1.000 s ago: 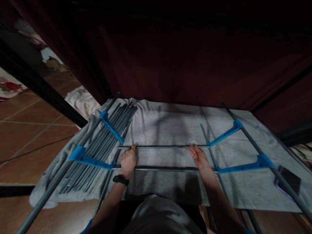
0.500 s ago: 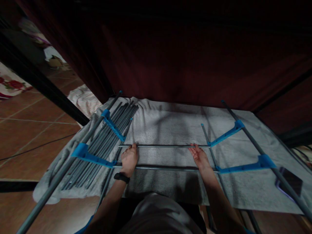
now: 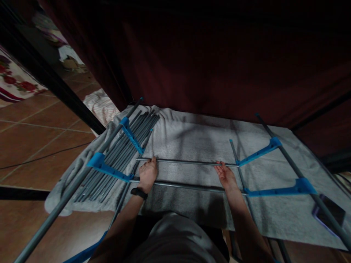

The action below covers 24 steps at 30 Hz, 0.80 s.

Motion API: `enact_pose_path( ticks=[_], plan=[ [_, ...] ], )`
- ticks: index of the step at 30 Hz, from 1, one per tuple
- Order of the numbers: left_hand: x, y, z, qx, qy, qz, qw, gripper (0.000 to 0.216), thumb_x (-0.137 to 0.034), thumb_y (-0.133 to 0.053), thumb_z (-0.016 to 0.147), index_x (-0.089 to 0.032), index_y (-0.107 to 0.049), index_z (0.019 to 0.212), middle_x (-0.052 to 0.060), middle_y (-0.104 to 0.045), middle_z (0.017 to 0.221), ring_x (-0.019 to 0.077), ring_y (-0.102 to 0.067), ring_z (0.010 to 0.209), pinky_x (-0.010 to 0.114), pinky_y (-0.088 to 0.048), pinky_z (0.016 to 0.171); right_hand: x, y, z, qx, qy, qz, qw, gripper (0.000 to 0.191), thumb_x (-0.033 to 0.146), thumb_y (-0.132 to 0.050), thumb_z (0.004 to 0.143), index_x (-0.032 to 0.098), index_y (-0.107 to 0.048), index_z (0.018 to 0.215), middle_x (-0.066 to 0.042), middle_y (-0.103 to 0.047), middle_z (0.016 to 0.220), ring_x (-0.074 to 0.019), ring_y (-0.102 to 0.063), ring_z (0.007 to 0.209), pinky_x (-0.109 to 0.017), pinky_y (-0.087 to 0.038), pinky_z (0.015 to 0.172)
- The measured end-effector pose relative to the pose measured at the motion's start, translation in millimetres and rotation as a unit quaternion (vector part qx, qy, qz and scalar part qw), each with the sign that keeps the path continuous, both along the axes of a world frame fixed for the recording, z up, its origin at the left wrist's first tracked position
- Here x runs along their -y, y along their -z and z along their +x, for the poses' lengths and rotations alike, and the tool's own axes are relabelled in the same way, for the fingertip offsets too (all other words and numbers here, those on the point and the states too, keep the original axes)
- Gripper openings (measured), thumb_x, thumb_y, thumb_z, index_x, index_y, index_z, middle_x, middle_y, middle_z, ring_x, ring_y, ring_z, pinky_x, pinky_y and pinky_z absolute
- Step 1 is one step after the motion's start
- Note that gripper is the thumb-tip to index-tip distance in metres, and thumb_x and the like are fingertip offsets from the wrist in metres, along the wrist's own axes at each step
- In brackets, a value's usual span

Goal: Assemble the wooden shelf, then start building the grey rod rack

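Observation:
A thin grey metal tube (image 3: 189, 162) lies crosswise in front of me. Near its left end my left hand (image 3: 148, 173), with a dark band on the wrist, has its fingers closed round it. Palm turned up, my right hand (image 3: 225, 175) holds the same tube by the fingers near its right end. That right end meets a blue plastic bracket (image 3: 257, 151); the left end sits just below the tip of another blue bracket (image 3: 132, 135), and I cannot tell whether they touch. Closer to me, a second crosswise tube (image 3: 189, 186) spans two lower blue brackets (image 3: 111, 168).
Several loose grey tubes (image 3: 120, 153) lie side by side at the left on a grey blanket (image 3: 186, 138). Long side poles (image 3: 59, 208) slant along both sides. A phone (image 3: 329, 213) rests at the right beneath one pole. Dark red cloth (image 3: 205, 73) hangs behind.
The view has turned slightly, shifting the scene a little. Both hands keep about the same places on the tube.

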<state>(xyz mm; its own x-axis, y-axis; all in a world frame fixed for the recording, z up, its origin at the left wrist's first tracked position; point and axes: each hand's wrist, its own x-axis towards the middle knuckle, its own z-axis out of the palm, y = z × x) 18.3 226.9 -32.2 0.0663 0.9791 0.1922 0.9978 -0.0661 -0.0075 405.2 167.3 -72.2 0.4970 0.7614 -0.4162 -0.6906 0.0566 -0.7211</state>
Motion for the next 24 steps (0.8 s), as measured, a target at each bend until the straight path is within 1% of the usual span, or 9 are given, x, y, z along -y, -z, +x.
enact_pose_path(
  ticks=[5, 8, 12, 15, 17, 20, 24],
  plan=[
    [-0.3, 3.6, -0.6, 0.024, -0.024, 0.011, 0.999, 0.047, -0.028, -0.028, 0.102, -0.009, -0.070, 0.113, 0.017, -0.065, 0.074, 0.0262, -0.062, 0.071, 0.033, -0.038, 0.066, 0.4, -1.4, -0.4, 0.003, -0.006, 0.008, 1.000, 0.010, 0.018, -0.076, 0.076, 0.022, -0.067, 0.075, -0.001, -0.077, 0.084, -0.0151, -0.073, 0.083, -0.034, -0.060, 0.089],
    [-0.3, 5.3, -1.2, 0.046, -0.028, 0.019, 0.998, 0.047, -0.030, -0.029, 0.102, -0.009, -0.071, 0.109, 0.017, -0.064, 0.073, 0.0258, -0.061, 0.070, 0.033, -0.038, 0.066, 0.3, -2.5, -0.8, 0.000, -0.008, 0.000, 1.000, 0.008, 0.017, -0.074, 0.077, 0.022, -0.068, 0.076, -0.001, -0.077, 0.082, -0.0145, -0.073, 0.081, -0.032, -0.061, 0.088],
    [-0.4, 4.2, -1.1, 0.055, -0.024, 0.017, 0.998, 0.045, -0.029, -0.031, 0.101, -0.009, -0.070, 0.111, 0.017, -0.064, 0.074, 0.0253, -0.061, 0.069, 0.033, -0.038, 0.067, 0.0, -3.0, -1.1, 0.003, -0.002, -0.006, 1.000, 0.008, 0.016, -0.074, 0.077, 0.022, -0.068, 0.076, 0.000, -0.077, 0.080, -0.0141, -0.073, 0.079, -0.032, -0.060, 0.088],
    [0.1, 0.2, -0.1, 0.039, -0.028, 0.007, 0.999, 0.046, -0.030, -0.030, 0.101, -0.009, -0.069, 0.112, 0.017, -0.065, 0.074, 0.0256, -0.062, 0.070, 0.033, -0.039, 0.067, -0.2, -2.8, -1.0, 0.007, 0.001, -0.008, 1.000, 0.010, 0.017, -0.076, 0.077, 0.022, -0.067, 0.074, 0.000, -0.077, 0.080, -0.0147, -0.073, 0.081, -0.034, -0.059, 0.091],
    [0.5, -2.9, 0.9, 0.028, -0.033, 0.000, 0.999, 0.046, -0.029, -0.030, 0.101, -0.009, -0.068, 0.116, 0.017, -0.066, 0.076, 0.0259, -0.063, 0.071, 0.033, -0.040, 0.068, -0.3, -2.9, -0.9, 0.005, 0.003, -0.013, 1.000, 0.010, 0.017, -0.075, 0.077, 0.022, -0.067, 0.074, 0.000, -0.076, 0.080, -0.0150, -0.073, 0.081, -0.035, -0.059, 0.092],
    [0.8, -6.6, 2.1, 0.024, -0.045, -0.004, 0.999, 0.042, -0.028, -0.033, 0.100, -0.012, -0.065, 0.122, 0.016, -0.068, 0.079, 0.0266, -0.065, 0.073, 0.034, -0.041, 0.068, -0.5, -3.6, -1.2, -0.001, 0.005, -0.018, 1.000, 0.010, 0.016, -0.074, 0.077, 0.021, -0.067, 0.073, -0.001, -0.077, 0.081, -0.0155, -0.073, 0.082, -0.035, -0.060, 0.091],
    [1.7, -8.9, 2.3, 0.039, -0.055, -0.006, 0.998, 0.040, -0.028, -0.036, 0.098, -0.015, -0.064, 0.123, 0.014, -0.069, 0.081, 0.0262, -0.066, 0.075, 0.033, -0.043, 0.069, -0.8, -4.4, -1.6, -0.002, 0.008, -0.019, 1.000, 0.011, 0.016, -0.075, 0.076, 0.022, -0.066, 0.071, -0.001, -0.076, 0.082, -0.0162, -0.074, 0.084, -0.036, -0.060, 0.090]
  ],
)
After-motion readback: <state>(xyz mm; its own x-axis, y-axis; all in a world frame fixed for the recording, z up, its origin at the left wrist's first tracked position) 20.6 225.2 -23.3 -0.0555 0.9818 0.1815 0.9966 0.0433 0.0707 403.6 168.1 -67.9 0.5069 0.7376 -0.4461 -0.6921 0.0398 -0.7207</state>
